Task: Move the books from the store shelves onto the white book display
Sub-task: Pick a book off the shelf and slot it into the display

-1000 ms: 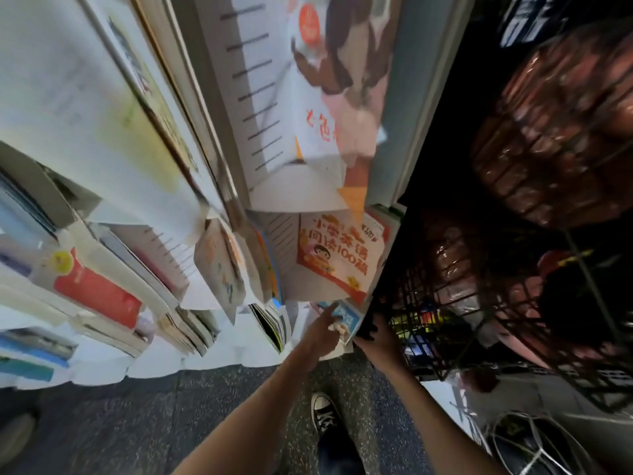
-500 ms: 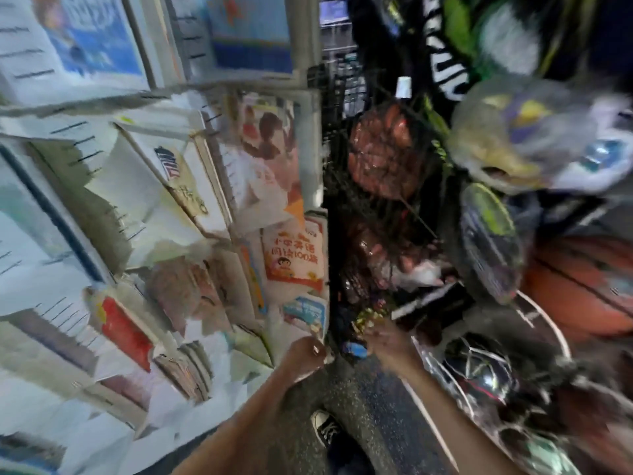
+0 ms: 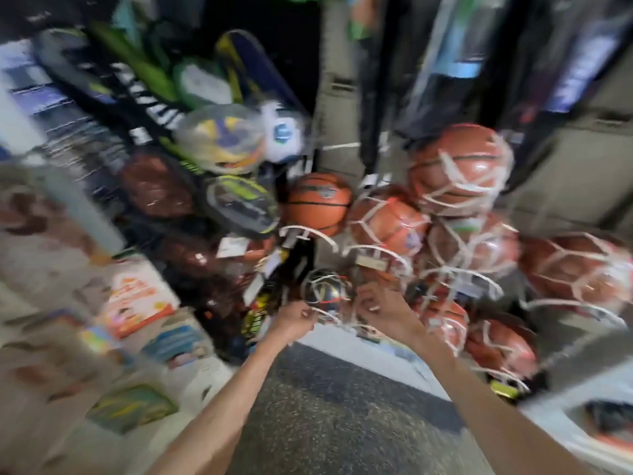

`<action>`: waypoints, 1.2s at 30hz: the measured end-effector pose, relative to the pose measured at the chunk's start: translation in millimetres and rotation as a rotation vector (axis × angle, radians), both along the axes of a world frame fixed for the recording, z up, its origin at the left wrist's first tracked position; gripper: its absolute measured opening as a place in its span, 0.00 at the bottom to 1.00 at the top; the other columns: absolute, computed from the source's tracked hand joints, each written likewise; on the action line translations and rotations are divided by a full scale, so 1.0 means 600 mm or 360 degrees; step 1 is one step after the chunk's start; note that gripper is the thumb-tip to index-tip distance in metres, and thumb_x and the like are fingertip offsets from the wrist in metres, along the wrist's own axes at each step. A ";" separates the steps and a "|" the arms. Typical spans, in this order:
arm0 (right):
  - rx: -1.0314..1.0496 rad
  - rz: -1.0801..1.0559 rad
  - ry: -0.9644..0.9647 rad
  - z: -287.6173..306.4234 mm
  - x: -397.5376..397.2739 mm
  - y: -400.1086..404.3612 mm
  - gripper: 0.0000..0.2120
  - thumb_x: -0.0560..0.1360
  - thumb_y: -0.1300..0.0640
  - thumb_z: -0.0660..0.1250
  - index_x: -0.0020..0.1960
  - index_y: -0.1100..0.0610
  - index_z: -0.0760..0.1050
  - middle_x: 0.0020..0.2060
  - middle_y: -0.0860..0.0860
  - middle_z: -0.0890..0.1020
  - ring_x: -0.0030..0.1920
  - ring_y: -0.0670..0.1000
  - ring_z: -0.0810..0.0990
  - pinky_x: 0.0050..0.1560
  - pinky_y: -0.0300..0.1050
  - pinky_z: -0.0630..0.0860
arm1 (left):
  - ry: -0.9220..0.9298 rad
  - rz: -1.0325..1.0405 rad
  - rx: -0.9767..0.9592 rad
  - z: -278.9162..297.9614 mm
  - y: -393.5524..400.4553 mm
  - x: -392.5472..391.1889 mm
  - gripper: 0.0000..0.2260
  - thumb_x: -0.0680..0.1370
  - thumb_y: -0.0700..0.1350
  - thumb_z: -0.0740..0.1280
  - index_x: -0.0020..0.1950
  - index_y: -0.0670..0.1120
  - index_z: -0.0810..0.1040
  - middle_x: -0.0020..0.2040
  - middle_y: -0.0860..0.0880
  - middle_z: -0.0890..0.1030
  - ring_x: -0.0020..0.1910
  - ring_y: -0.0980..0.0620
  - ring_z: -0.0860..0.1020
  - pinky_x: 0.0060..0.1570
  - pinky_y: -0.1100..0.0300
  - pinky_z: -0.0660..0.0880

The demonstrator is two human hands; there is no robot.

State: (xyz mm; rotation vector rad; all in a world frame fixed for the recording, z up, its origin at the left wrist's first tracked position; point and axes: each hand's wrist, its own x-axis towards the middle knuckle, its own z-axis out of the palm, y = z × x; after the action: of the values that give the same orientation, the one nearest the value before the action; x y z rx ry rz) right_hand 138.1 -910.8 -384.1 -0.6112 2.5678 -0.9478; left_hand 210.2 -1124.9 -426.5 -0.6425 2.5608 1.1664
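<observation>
1. Since the earlier frames the view has swung right, away from the white book display (image 3: 41, 337), which now fills only the lower left; netted basketballs (image 3: 459, 169) fill the centre and right.
2. Both hands have moved with the view, from the display's edge to a spot in front of a small dark ball (image 3: 325, 291) in white netting.
3. The left hand (image 3: 294, 320) has its fingers curled, close to the white net strings below the dark ball. The blur hides whether it holds anything.
4. The right hand (image 3: 383, 308) is just beside it, fingers bent among the strings. Its grip cannot be made out either.
5. The books lie well to the left of both hands. An orange-and-white book (image 3: 137, 299) stands on the display, with a blue book (image 3: 174, 341) below it.
6. Motion blur smears the whole picture. Book titles, tags and the hanging rackets (image 3: 239, 207) are unreadable.
7. A dark speckled floor (image 3: 335, 416) shows between the forearms.
</observation>
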 end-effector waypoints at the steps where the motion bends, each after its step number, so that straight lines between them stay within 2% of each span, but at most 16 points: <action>1: -0.0025 -0.0063 0.0079 0.012 0.004 0.058 0.14 0.69 0.66 0.78 0.52 0.61 0.78 0.40 0.53 0.82 0.43 0.50 0.81 0.48 0.43 0.77 | 0.0019 -0.0110 0.0007 0.017 0.050 -0.019 0.10 0.80 0.53 0.64 0.46 0.49 0.79 0.47 0.46 0.86 0.45 0.48 0.83 0.43 0.57 0.79; 2: -0.0083 -0.0129 0.0101 0.025 0.011 0.114 0.13 0.73 0.61 0.75 0.55 0.58 0.77 0.43 0.51 0.83 0.44 0.49 0.82 0.50 0.44 0.79 | 0.0040 -0.0211 0.0034 0.028 0.100 -0.038 0.11 0.79 0.55 0.65 0.47 0.48 0.79 0.48 0.45 0.86 0.48 0.46 0.84 0.45 0.54 0.80; 3: -0.0100 -0.0233 0.0119 0.038 0.015 0.172 0.12 0.76 0.58 0.73 0.58 0.55 0.77 0.45 0.48 0.83 0.45 0.48 0.82 0.51 0.46 0.79 | 0.0060 -0.0305 0.0036 0.042 0.153 -0.055 0.12 0.78 0.55 0.65 0.49 0.48 0.80 0.48 0.44 0.85 0.49 0.44 0.83 0.44 0.53 0.79; 5: -0.0169 -0.0410 0.0190 0.063 0.036 0.295 0.13 0.76 0.57 0.72 0.60 0.56 0.77 0.48 0.48 0.84 0.47 0.48 0.83 0.53 0.44 0.79 | 0.0116 -0.0480 -0.0012 0.067 0.268 -0.080 0.10 0.80 0.53 0.66 0.52 0.47 0.80 0.47 0.45 0.84 0.48 0.44 0.82 0.38 0.57 0.74; 6: -0.0161 -0.0501 0.0260 0.080 0.046 0.362 0.13 0.76 0.58 0.72 0.60 0.58 0.78 0.49 0.49 0.84 0.48 0.48 0.83 0.53 0.43 0.79 | 0.0174 -0.0566 -0.0022 0.080 0.332 -0.089 0.10 0.81 0.51 0.66 0.52 0.46 0.81 0.47 0.45 0.85 0.47 0.45 0.82 0.40 0.57 0.74; 8: -0.0177 -0.0702 0.0349 0.098 0.070 0.506 0.13 0.75 0.61 0.73 0.58 0.62 0.78 0.49 0.53 0.85 0.48 0.52 0.85 0.51 0.39 0.80 | 0.0258 -0.0736 -0.0011 0.102 0.469 -0.104 0.09 0.81 0.49 0.66 0.51 0.44 0.82 0.47 0.44 0.85 0.44 0.47 0.82 0.44 0.57 0.76; 10: -0.0178 -0.0888 0.0415 0.107 0.099 0.654 0.12 0.75 0.62 0.73 0.57 0.63 0.79 0.46 0.55 0.85 0.46 0.54 0.84 0.48 0.37 0.79 | 0.0305 -0.0893 0.0019 0.117 0.613 -0.107 0.07 0.82 0.47 0.66 0.49 0.45 0.80 0.46 0.45 0.85 0.38 0.50 0.80 0.38 0.60 0.74; 12: -0.0111 -0.1033 0.0455 0.114 0.135 0.796 0.12 0.75 0.60 0.73 0.56 0.61 0.80 0.47 0.55 0.85 0.46 0.56 0.85 0.50 0.45 0.80 | 0.0349 -0.1004 0.0004 0.132 0.752 -0.097 0.06 0.81 0.47 0.67 0.50 0.45 0.81 0.46 0.46 0.85 0.37 0.54 0.78 0.34 0.66 0.70; 14: -0.0031 -0.1151 0.0434 0.121 0.168 0.935 0.11 0.76 0.58 0.72 0.57 0.60 0.79 0.46 0.51 0.83 0.46 0.52 0.84 0.47 0.41 0.76 | 0.0370 -0.1136 -0.0014 0.150 0.886 -0.082 0.05 0.81 0.46 0.67 0.49 0.46 0.80 0.46 0.45 0.85 0.33 0.57 0.76 0.32 0.68 0.70; 16: 0.0064 -0.1211 0.0455 0.129 0.201 1.065 0.09 0.76 0.58 0.72 0.55 0.61 0.80 0.45 0.52 0.84 0.46 0.51 0.83 0.48 0.43 0.76 | 0.0415 -0.1249 0.0013 0.158 1.011 -0.071 0.05 0.80 0.48 0.69 0.45 0.49 0.78 0.46 0.41 0.86 0.33 0.53 0.79 0.37 0.61 0.77; 18: 0.0062 -0.1304 0.0503 0.136 0.234 1.174 0.09 0.75 0.59 0.72 0.53 0.62 0.80 0.45 0.55 0.85 0.45 0.55 0.84 0.49 0.51 0.79 | 0.0482 -0.1333 -0.0034 0.156 1.124 -0.067 0.07 0.77 0.51 0.70 0.44 0.49 0.80 0.45 0.42 0.86 0.42 0.45 0.83 0.47 0.53 0.81; 21: 0.0077 -0.1417 0.0494 0.144 0.276 1.306 0.11 0.75 0.58 0.73 0.55 0.61 0.80 0.47 0.53 0.85 0.43 0.54 0.84 0.51 0.50 0.79 | 0.0534 -0.1541 -0.0189 0.175 1.267 -0.046 0.09 0.79 0.49 0.70 0.53 0.46 0.83 0.48 0.47 0.86 0.49 0.48 0.83 0.49 0.60 0.76; 23: 0.0091 -0.1450 0.0469 0.139 0.290 1.385 0.12 0.76 0.57 0.73 0.57 0.60 0.80 0.48 0.52 0.85 0.43 0.52 0.84 0.51 0.49 0.80 | 0.0557 -0.1634 -0.0176 0.178 1.355 -0.047 0.08 0.79 0.49 0.70 0.52 0.46 0.84 0.48 0.48 0.86 0.50 0.51 0.83 0.47 0.63 0.73; 27: 0.0089 -0.1533 0.0432 0.118 0.292 1.528 0.13 0.76 0.56 0.73 0.58 0.59 0.79 0.48 0.51 0.84 0.45 0.53 0.84 0.50 0.43 0.77 | 0.0620 -0.1727 -0.0196 0.163 1.510 -0.077 0.08 0.78 0.51 0.70 0.50 0.48 0.84 0.47 0.51 0.86 0.49 0.53 0.83 0.49 0.61 0.76; 31: 0.0113 -0.1564 0.0382 0.094 0.249 1.675 0.13 0.75 0.54 0.73 0.58 0.56 0.78 0.48 0.47 0.83 0.46 0.50 0.84 0.52 0.45 0.79 | 0.0565 -0.1860 -0.0193 0.142 1.681 -0.138 0.09 0.79 0.51 0.69 0.53 0.47 0.83 0.48 0.51 0.85 0.49 0.52 0.82 0.49 0.60 0.77; 36: 0.0188 -0.1569 0.0358 0.093 0.146 1.858 0.13 0.76 0.53 0.73 0.58 0.55 0.77 0.49 0.47 0.83 0.47 0.49 0.83 0.50 0.41 0.78 | 0.0586 -0.1884 -0.0060 0.129 1.893 -0.258 0.06 0.78 0.48 0.71 0.50 0.46 0.83 0.45 0.48 0.87 0.47 0.50 0.84 0.49 0.58 0.77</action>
State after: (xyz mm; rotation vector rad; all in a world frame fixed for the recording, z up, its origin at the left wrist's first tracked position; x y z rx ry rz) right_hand 225.7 204.0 -328.6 0.7100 3.1025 -0.9910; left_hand 55.6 11.1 -349.4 1.0660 2.4648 0.7904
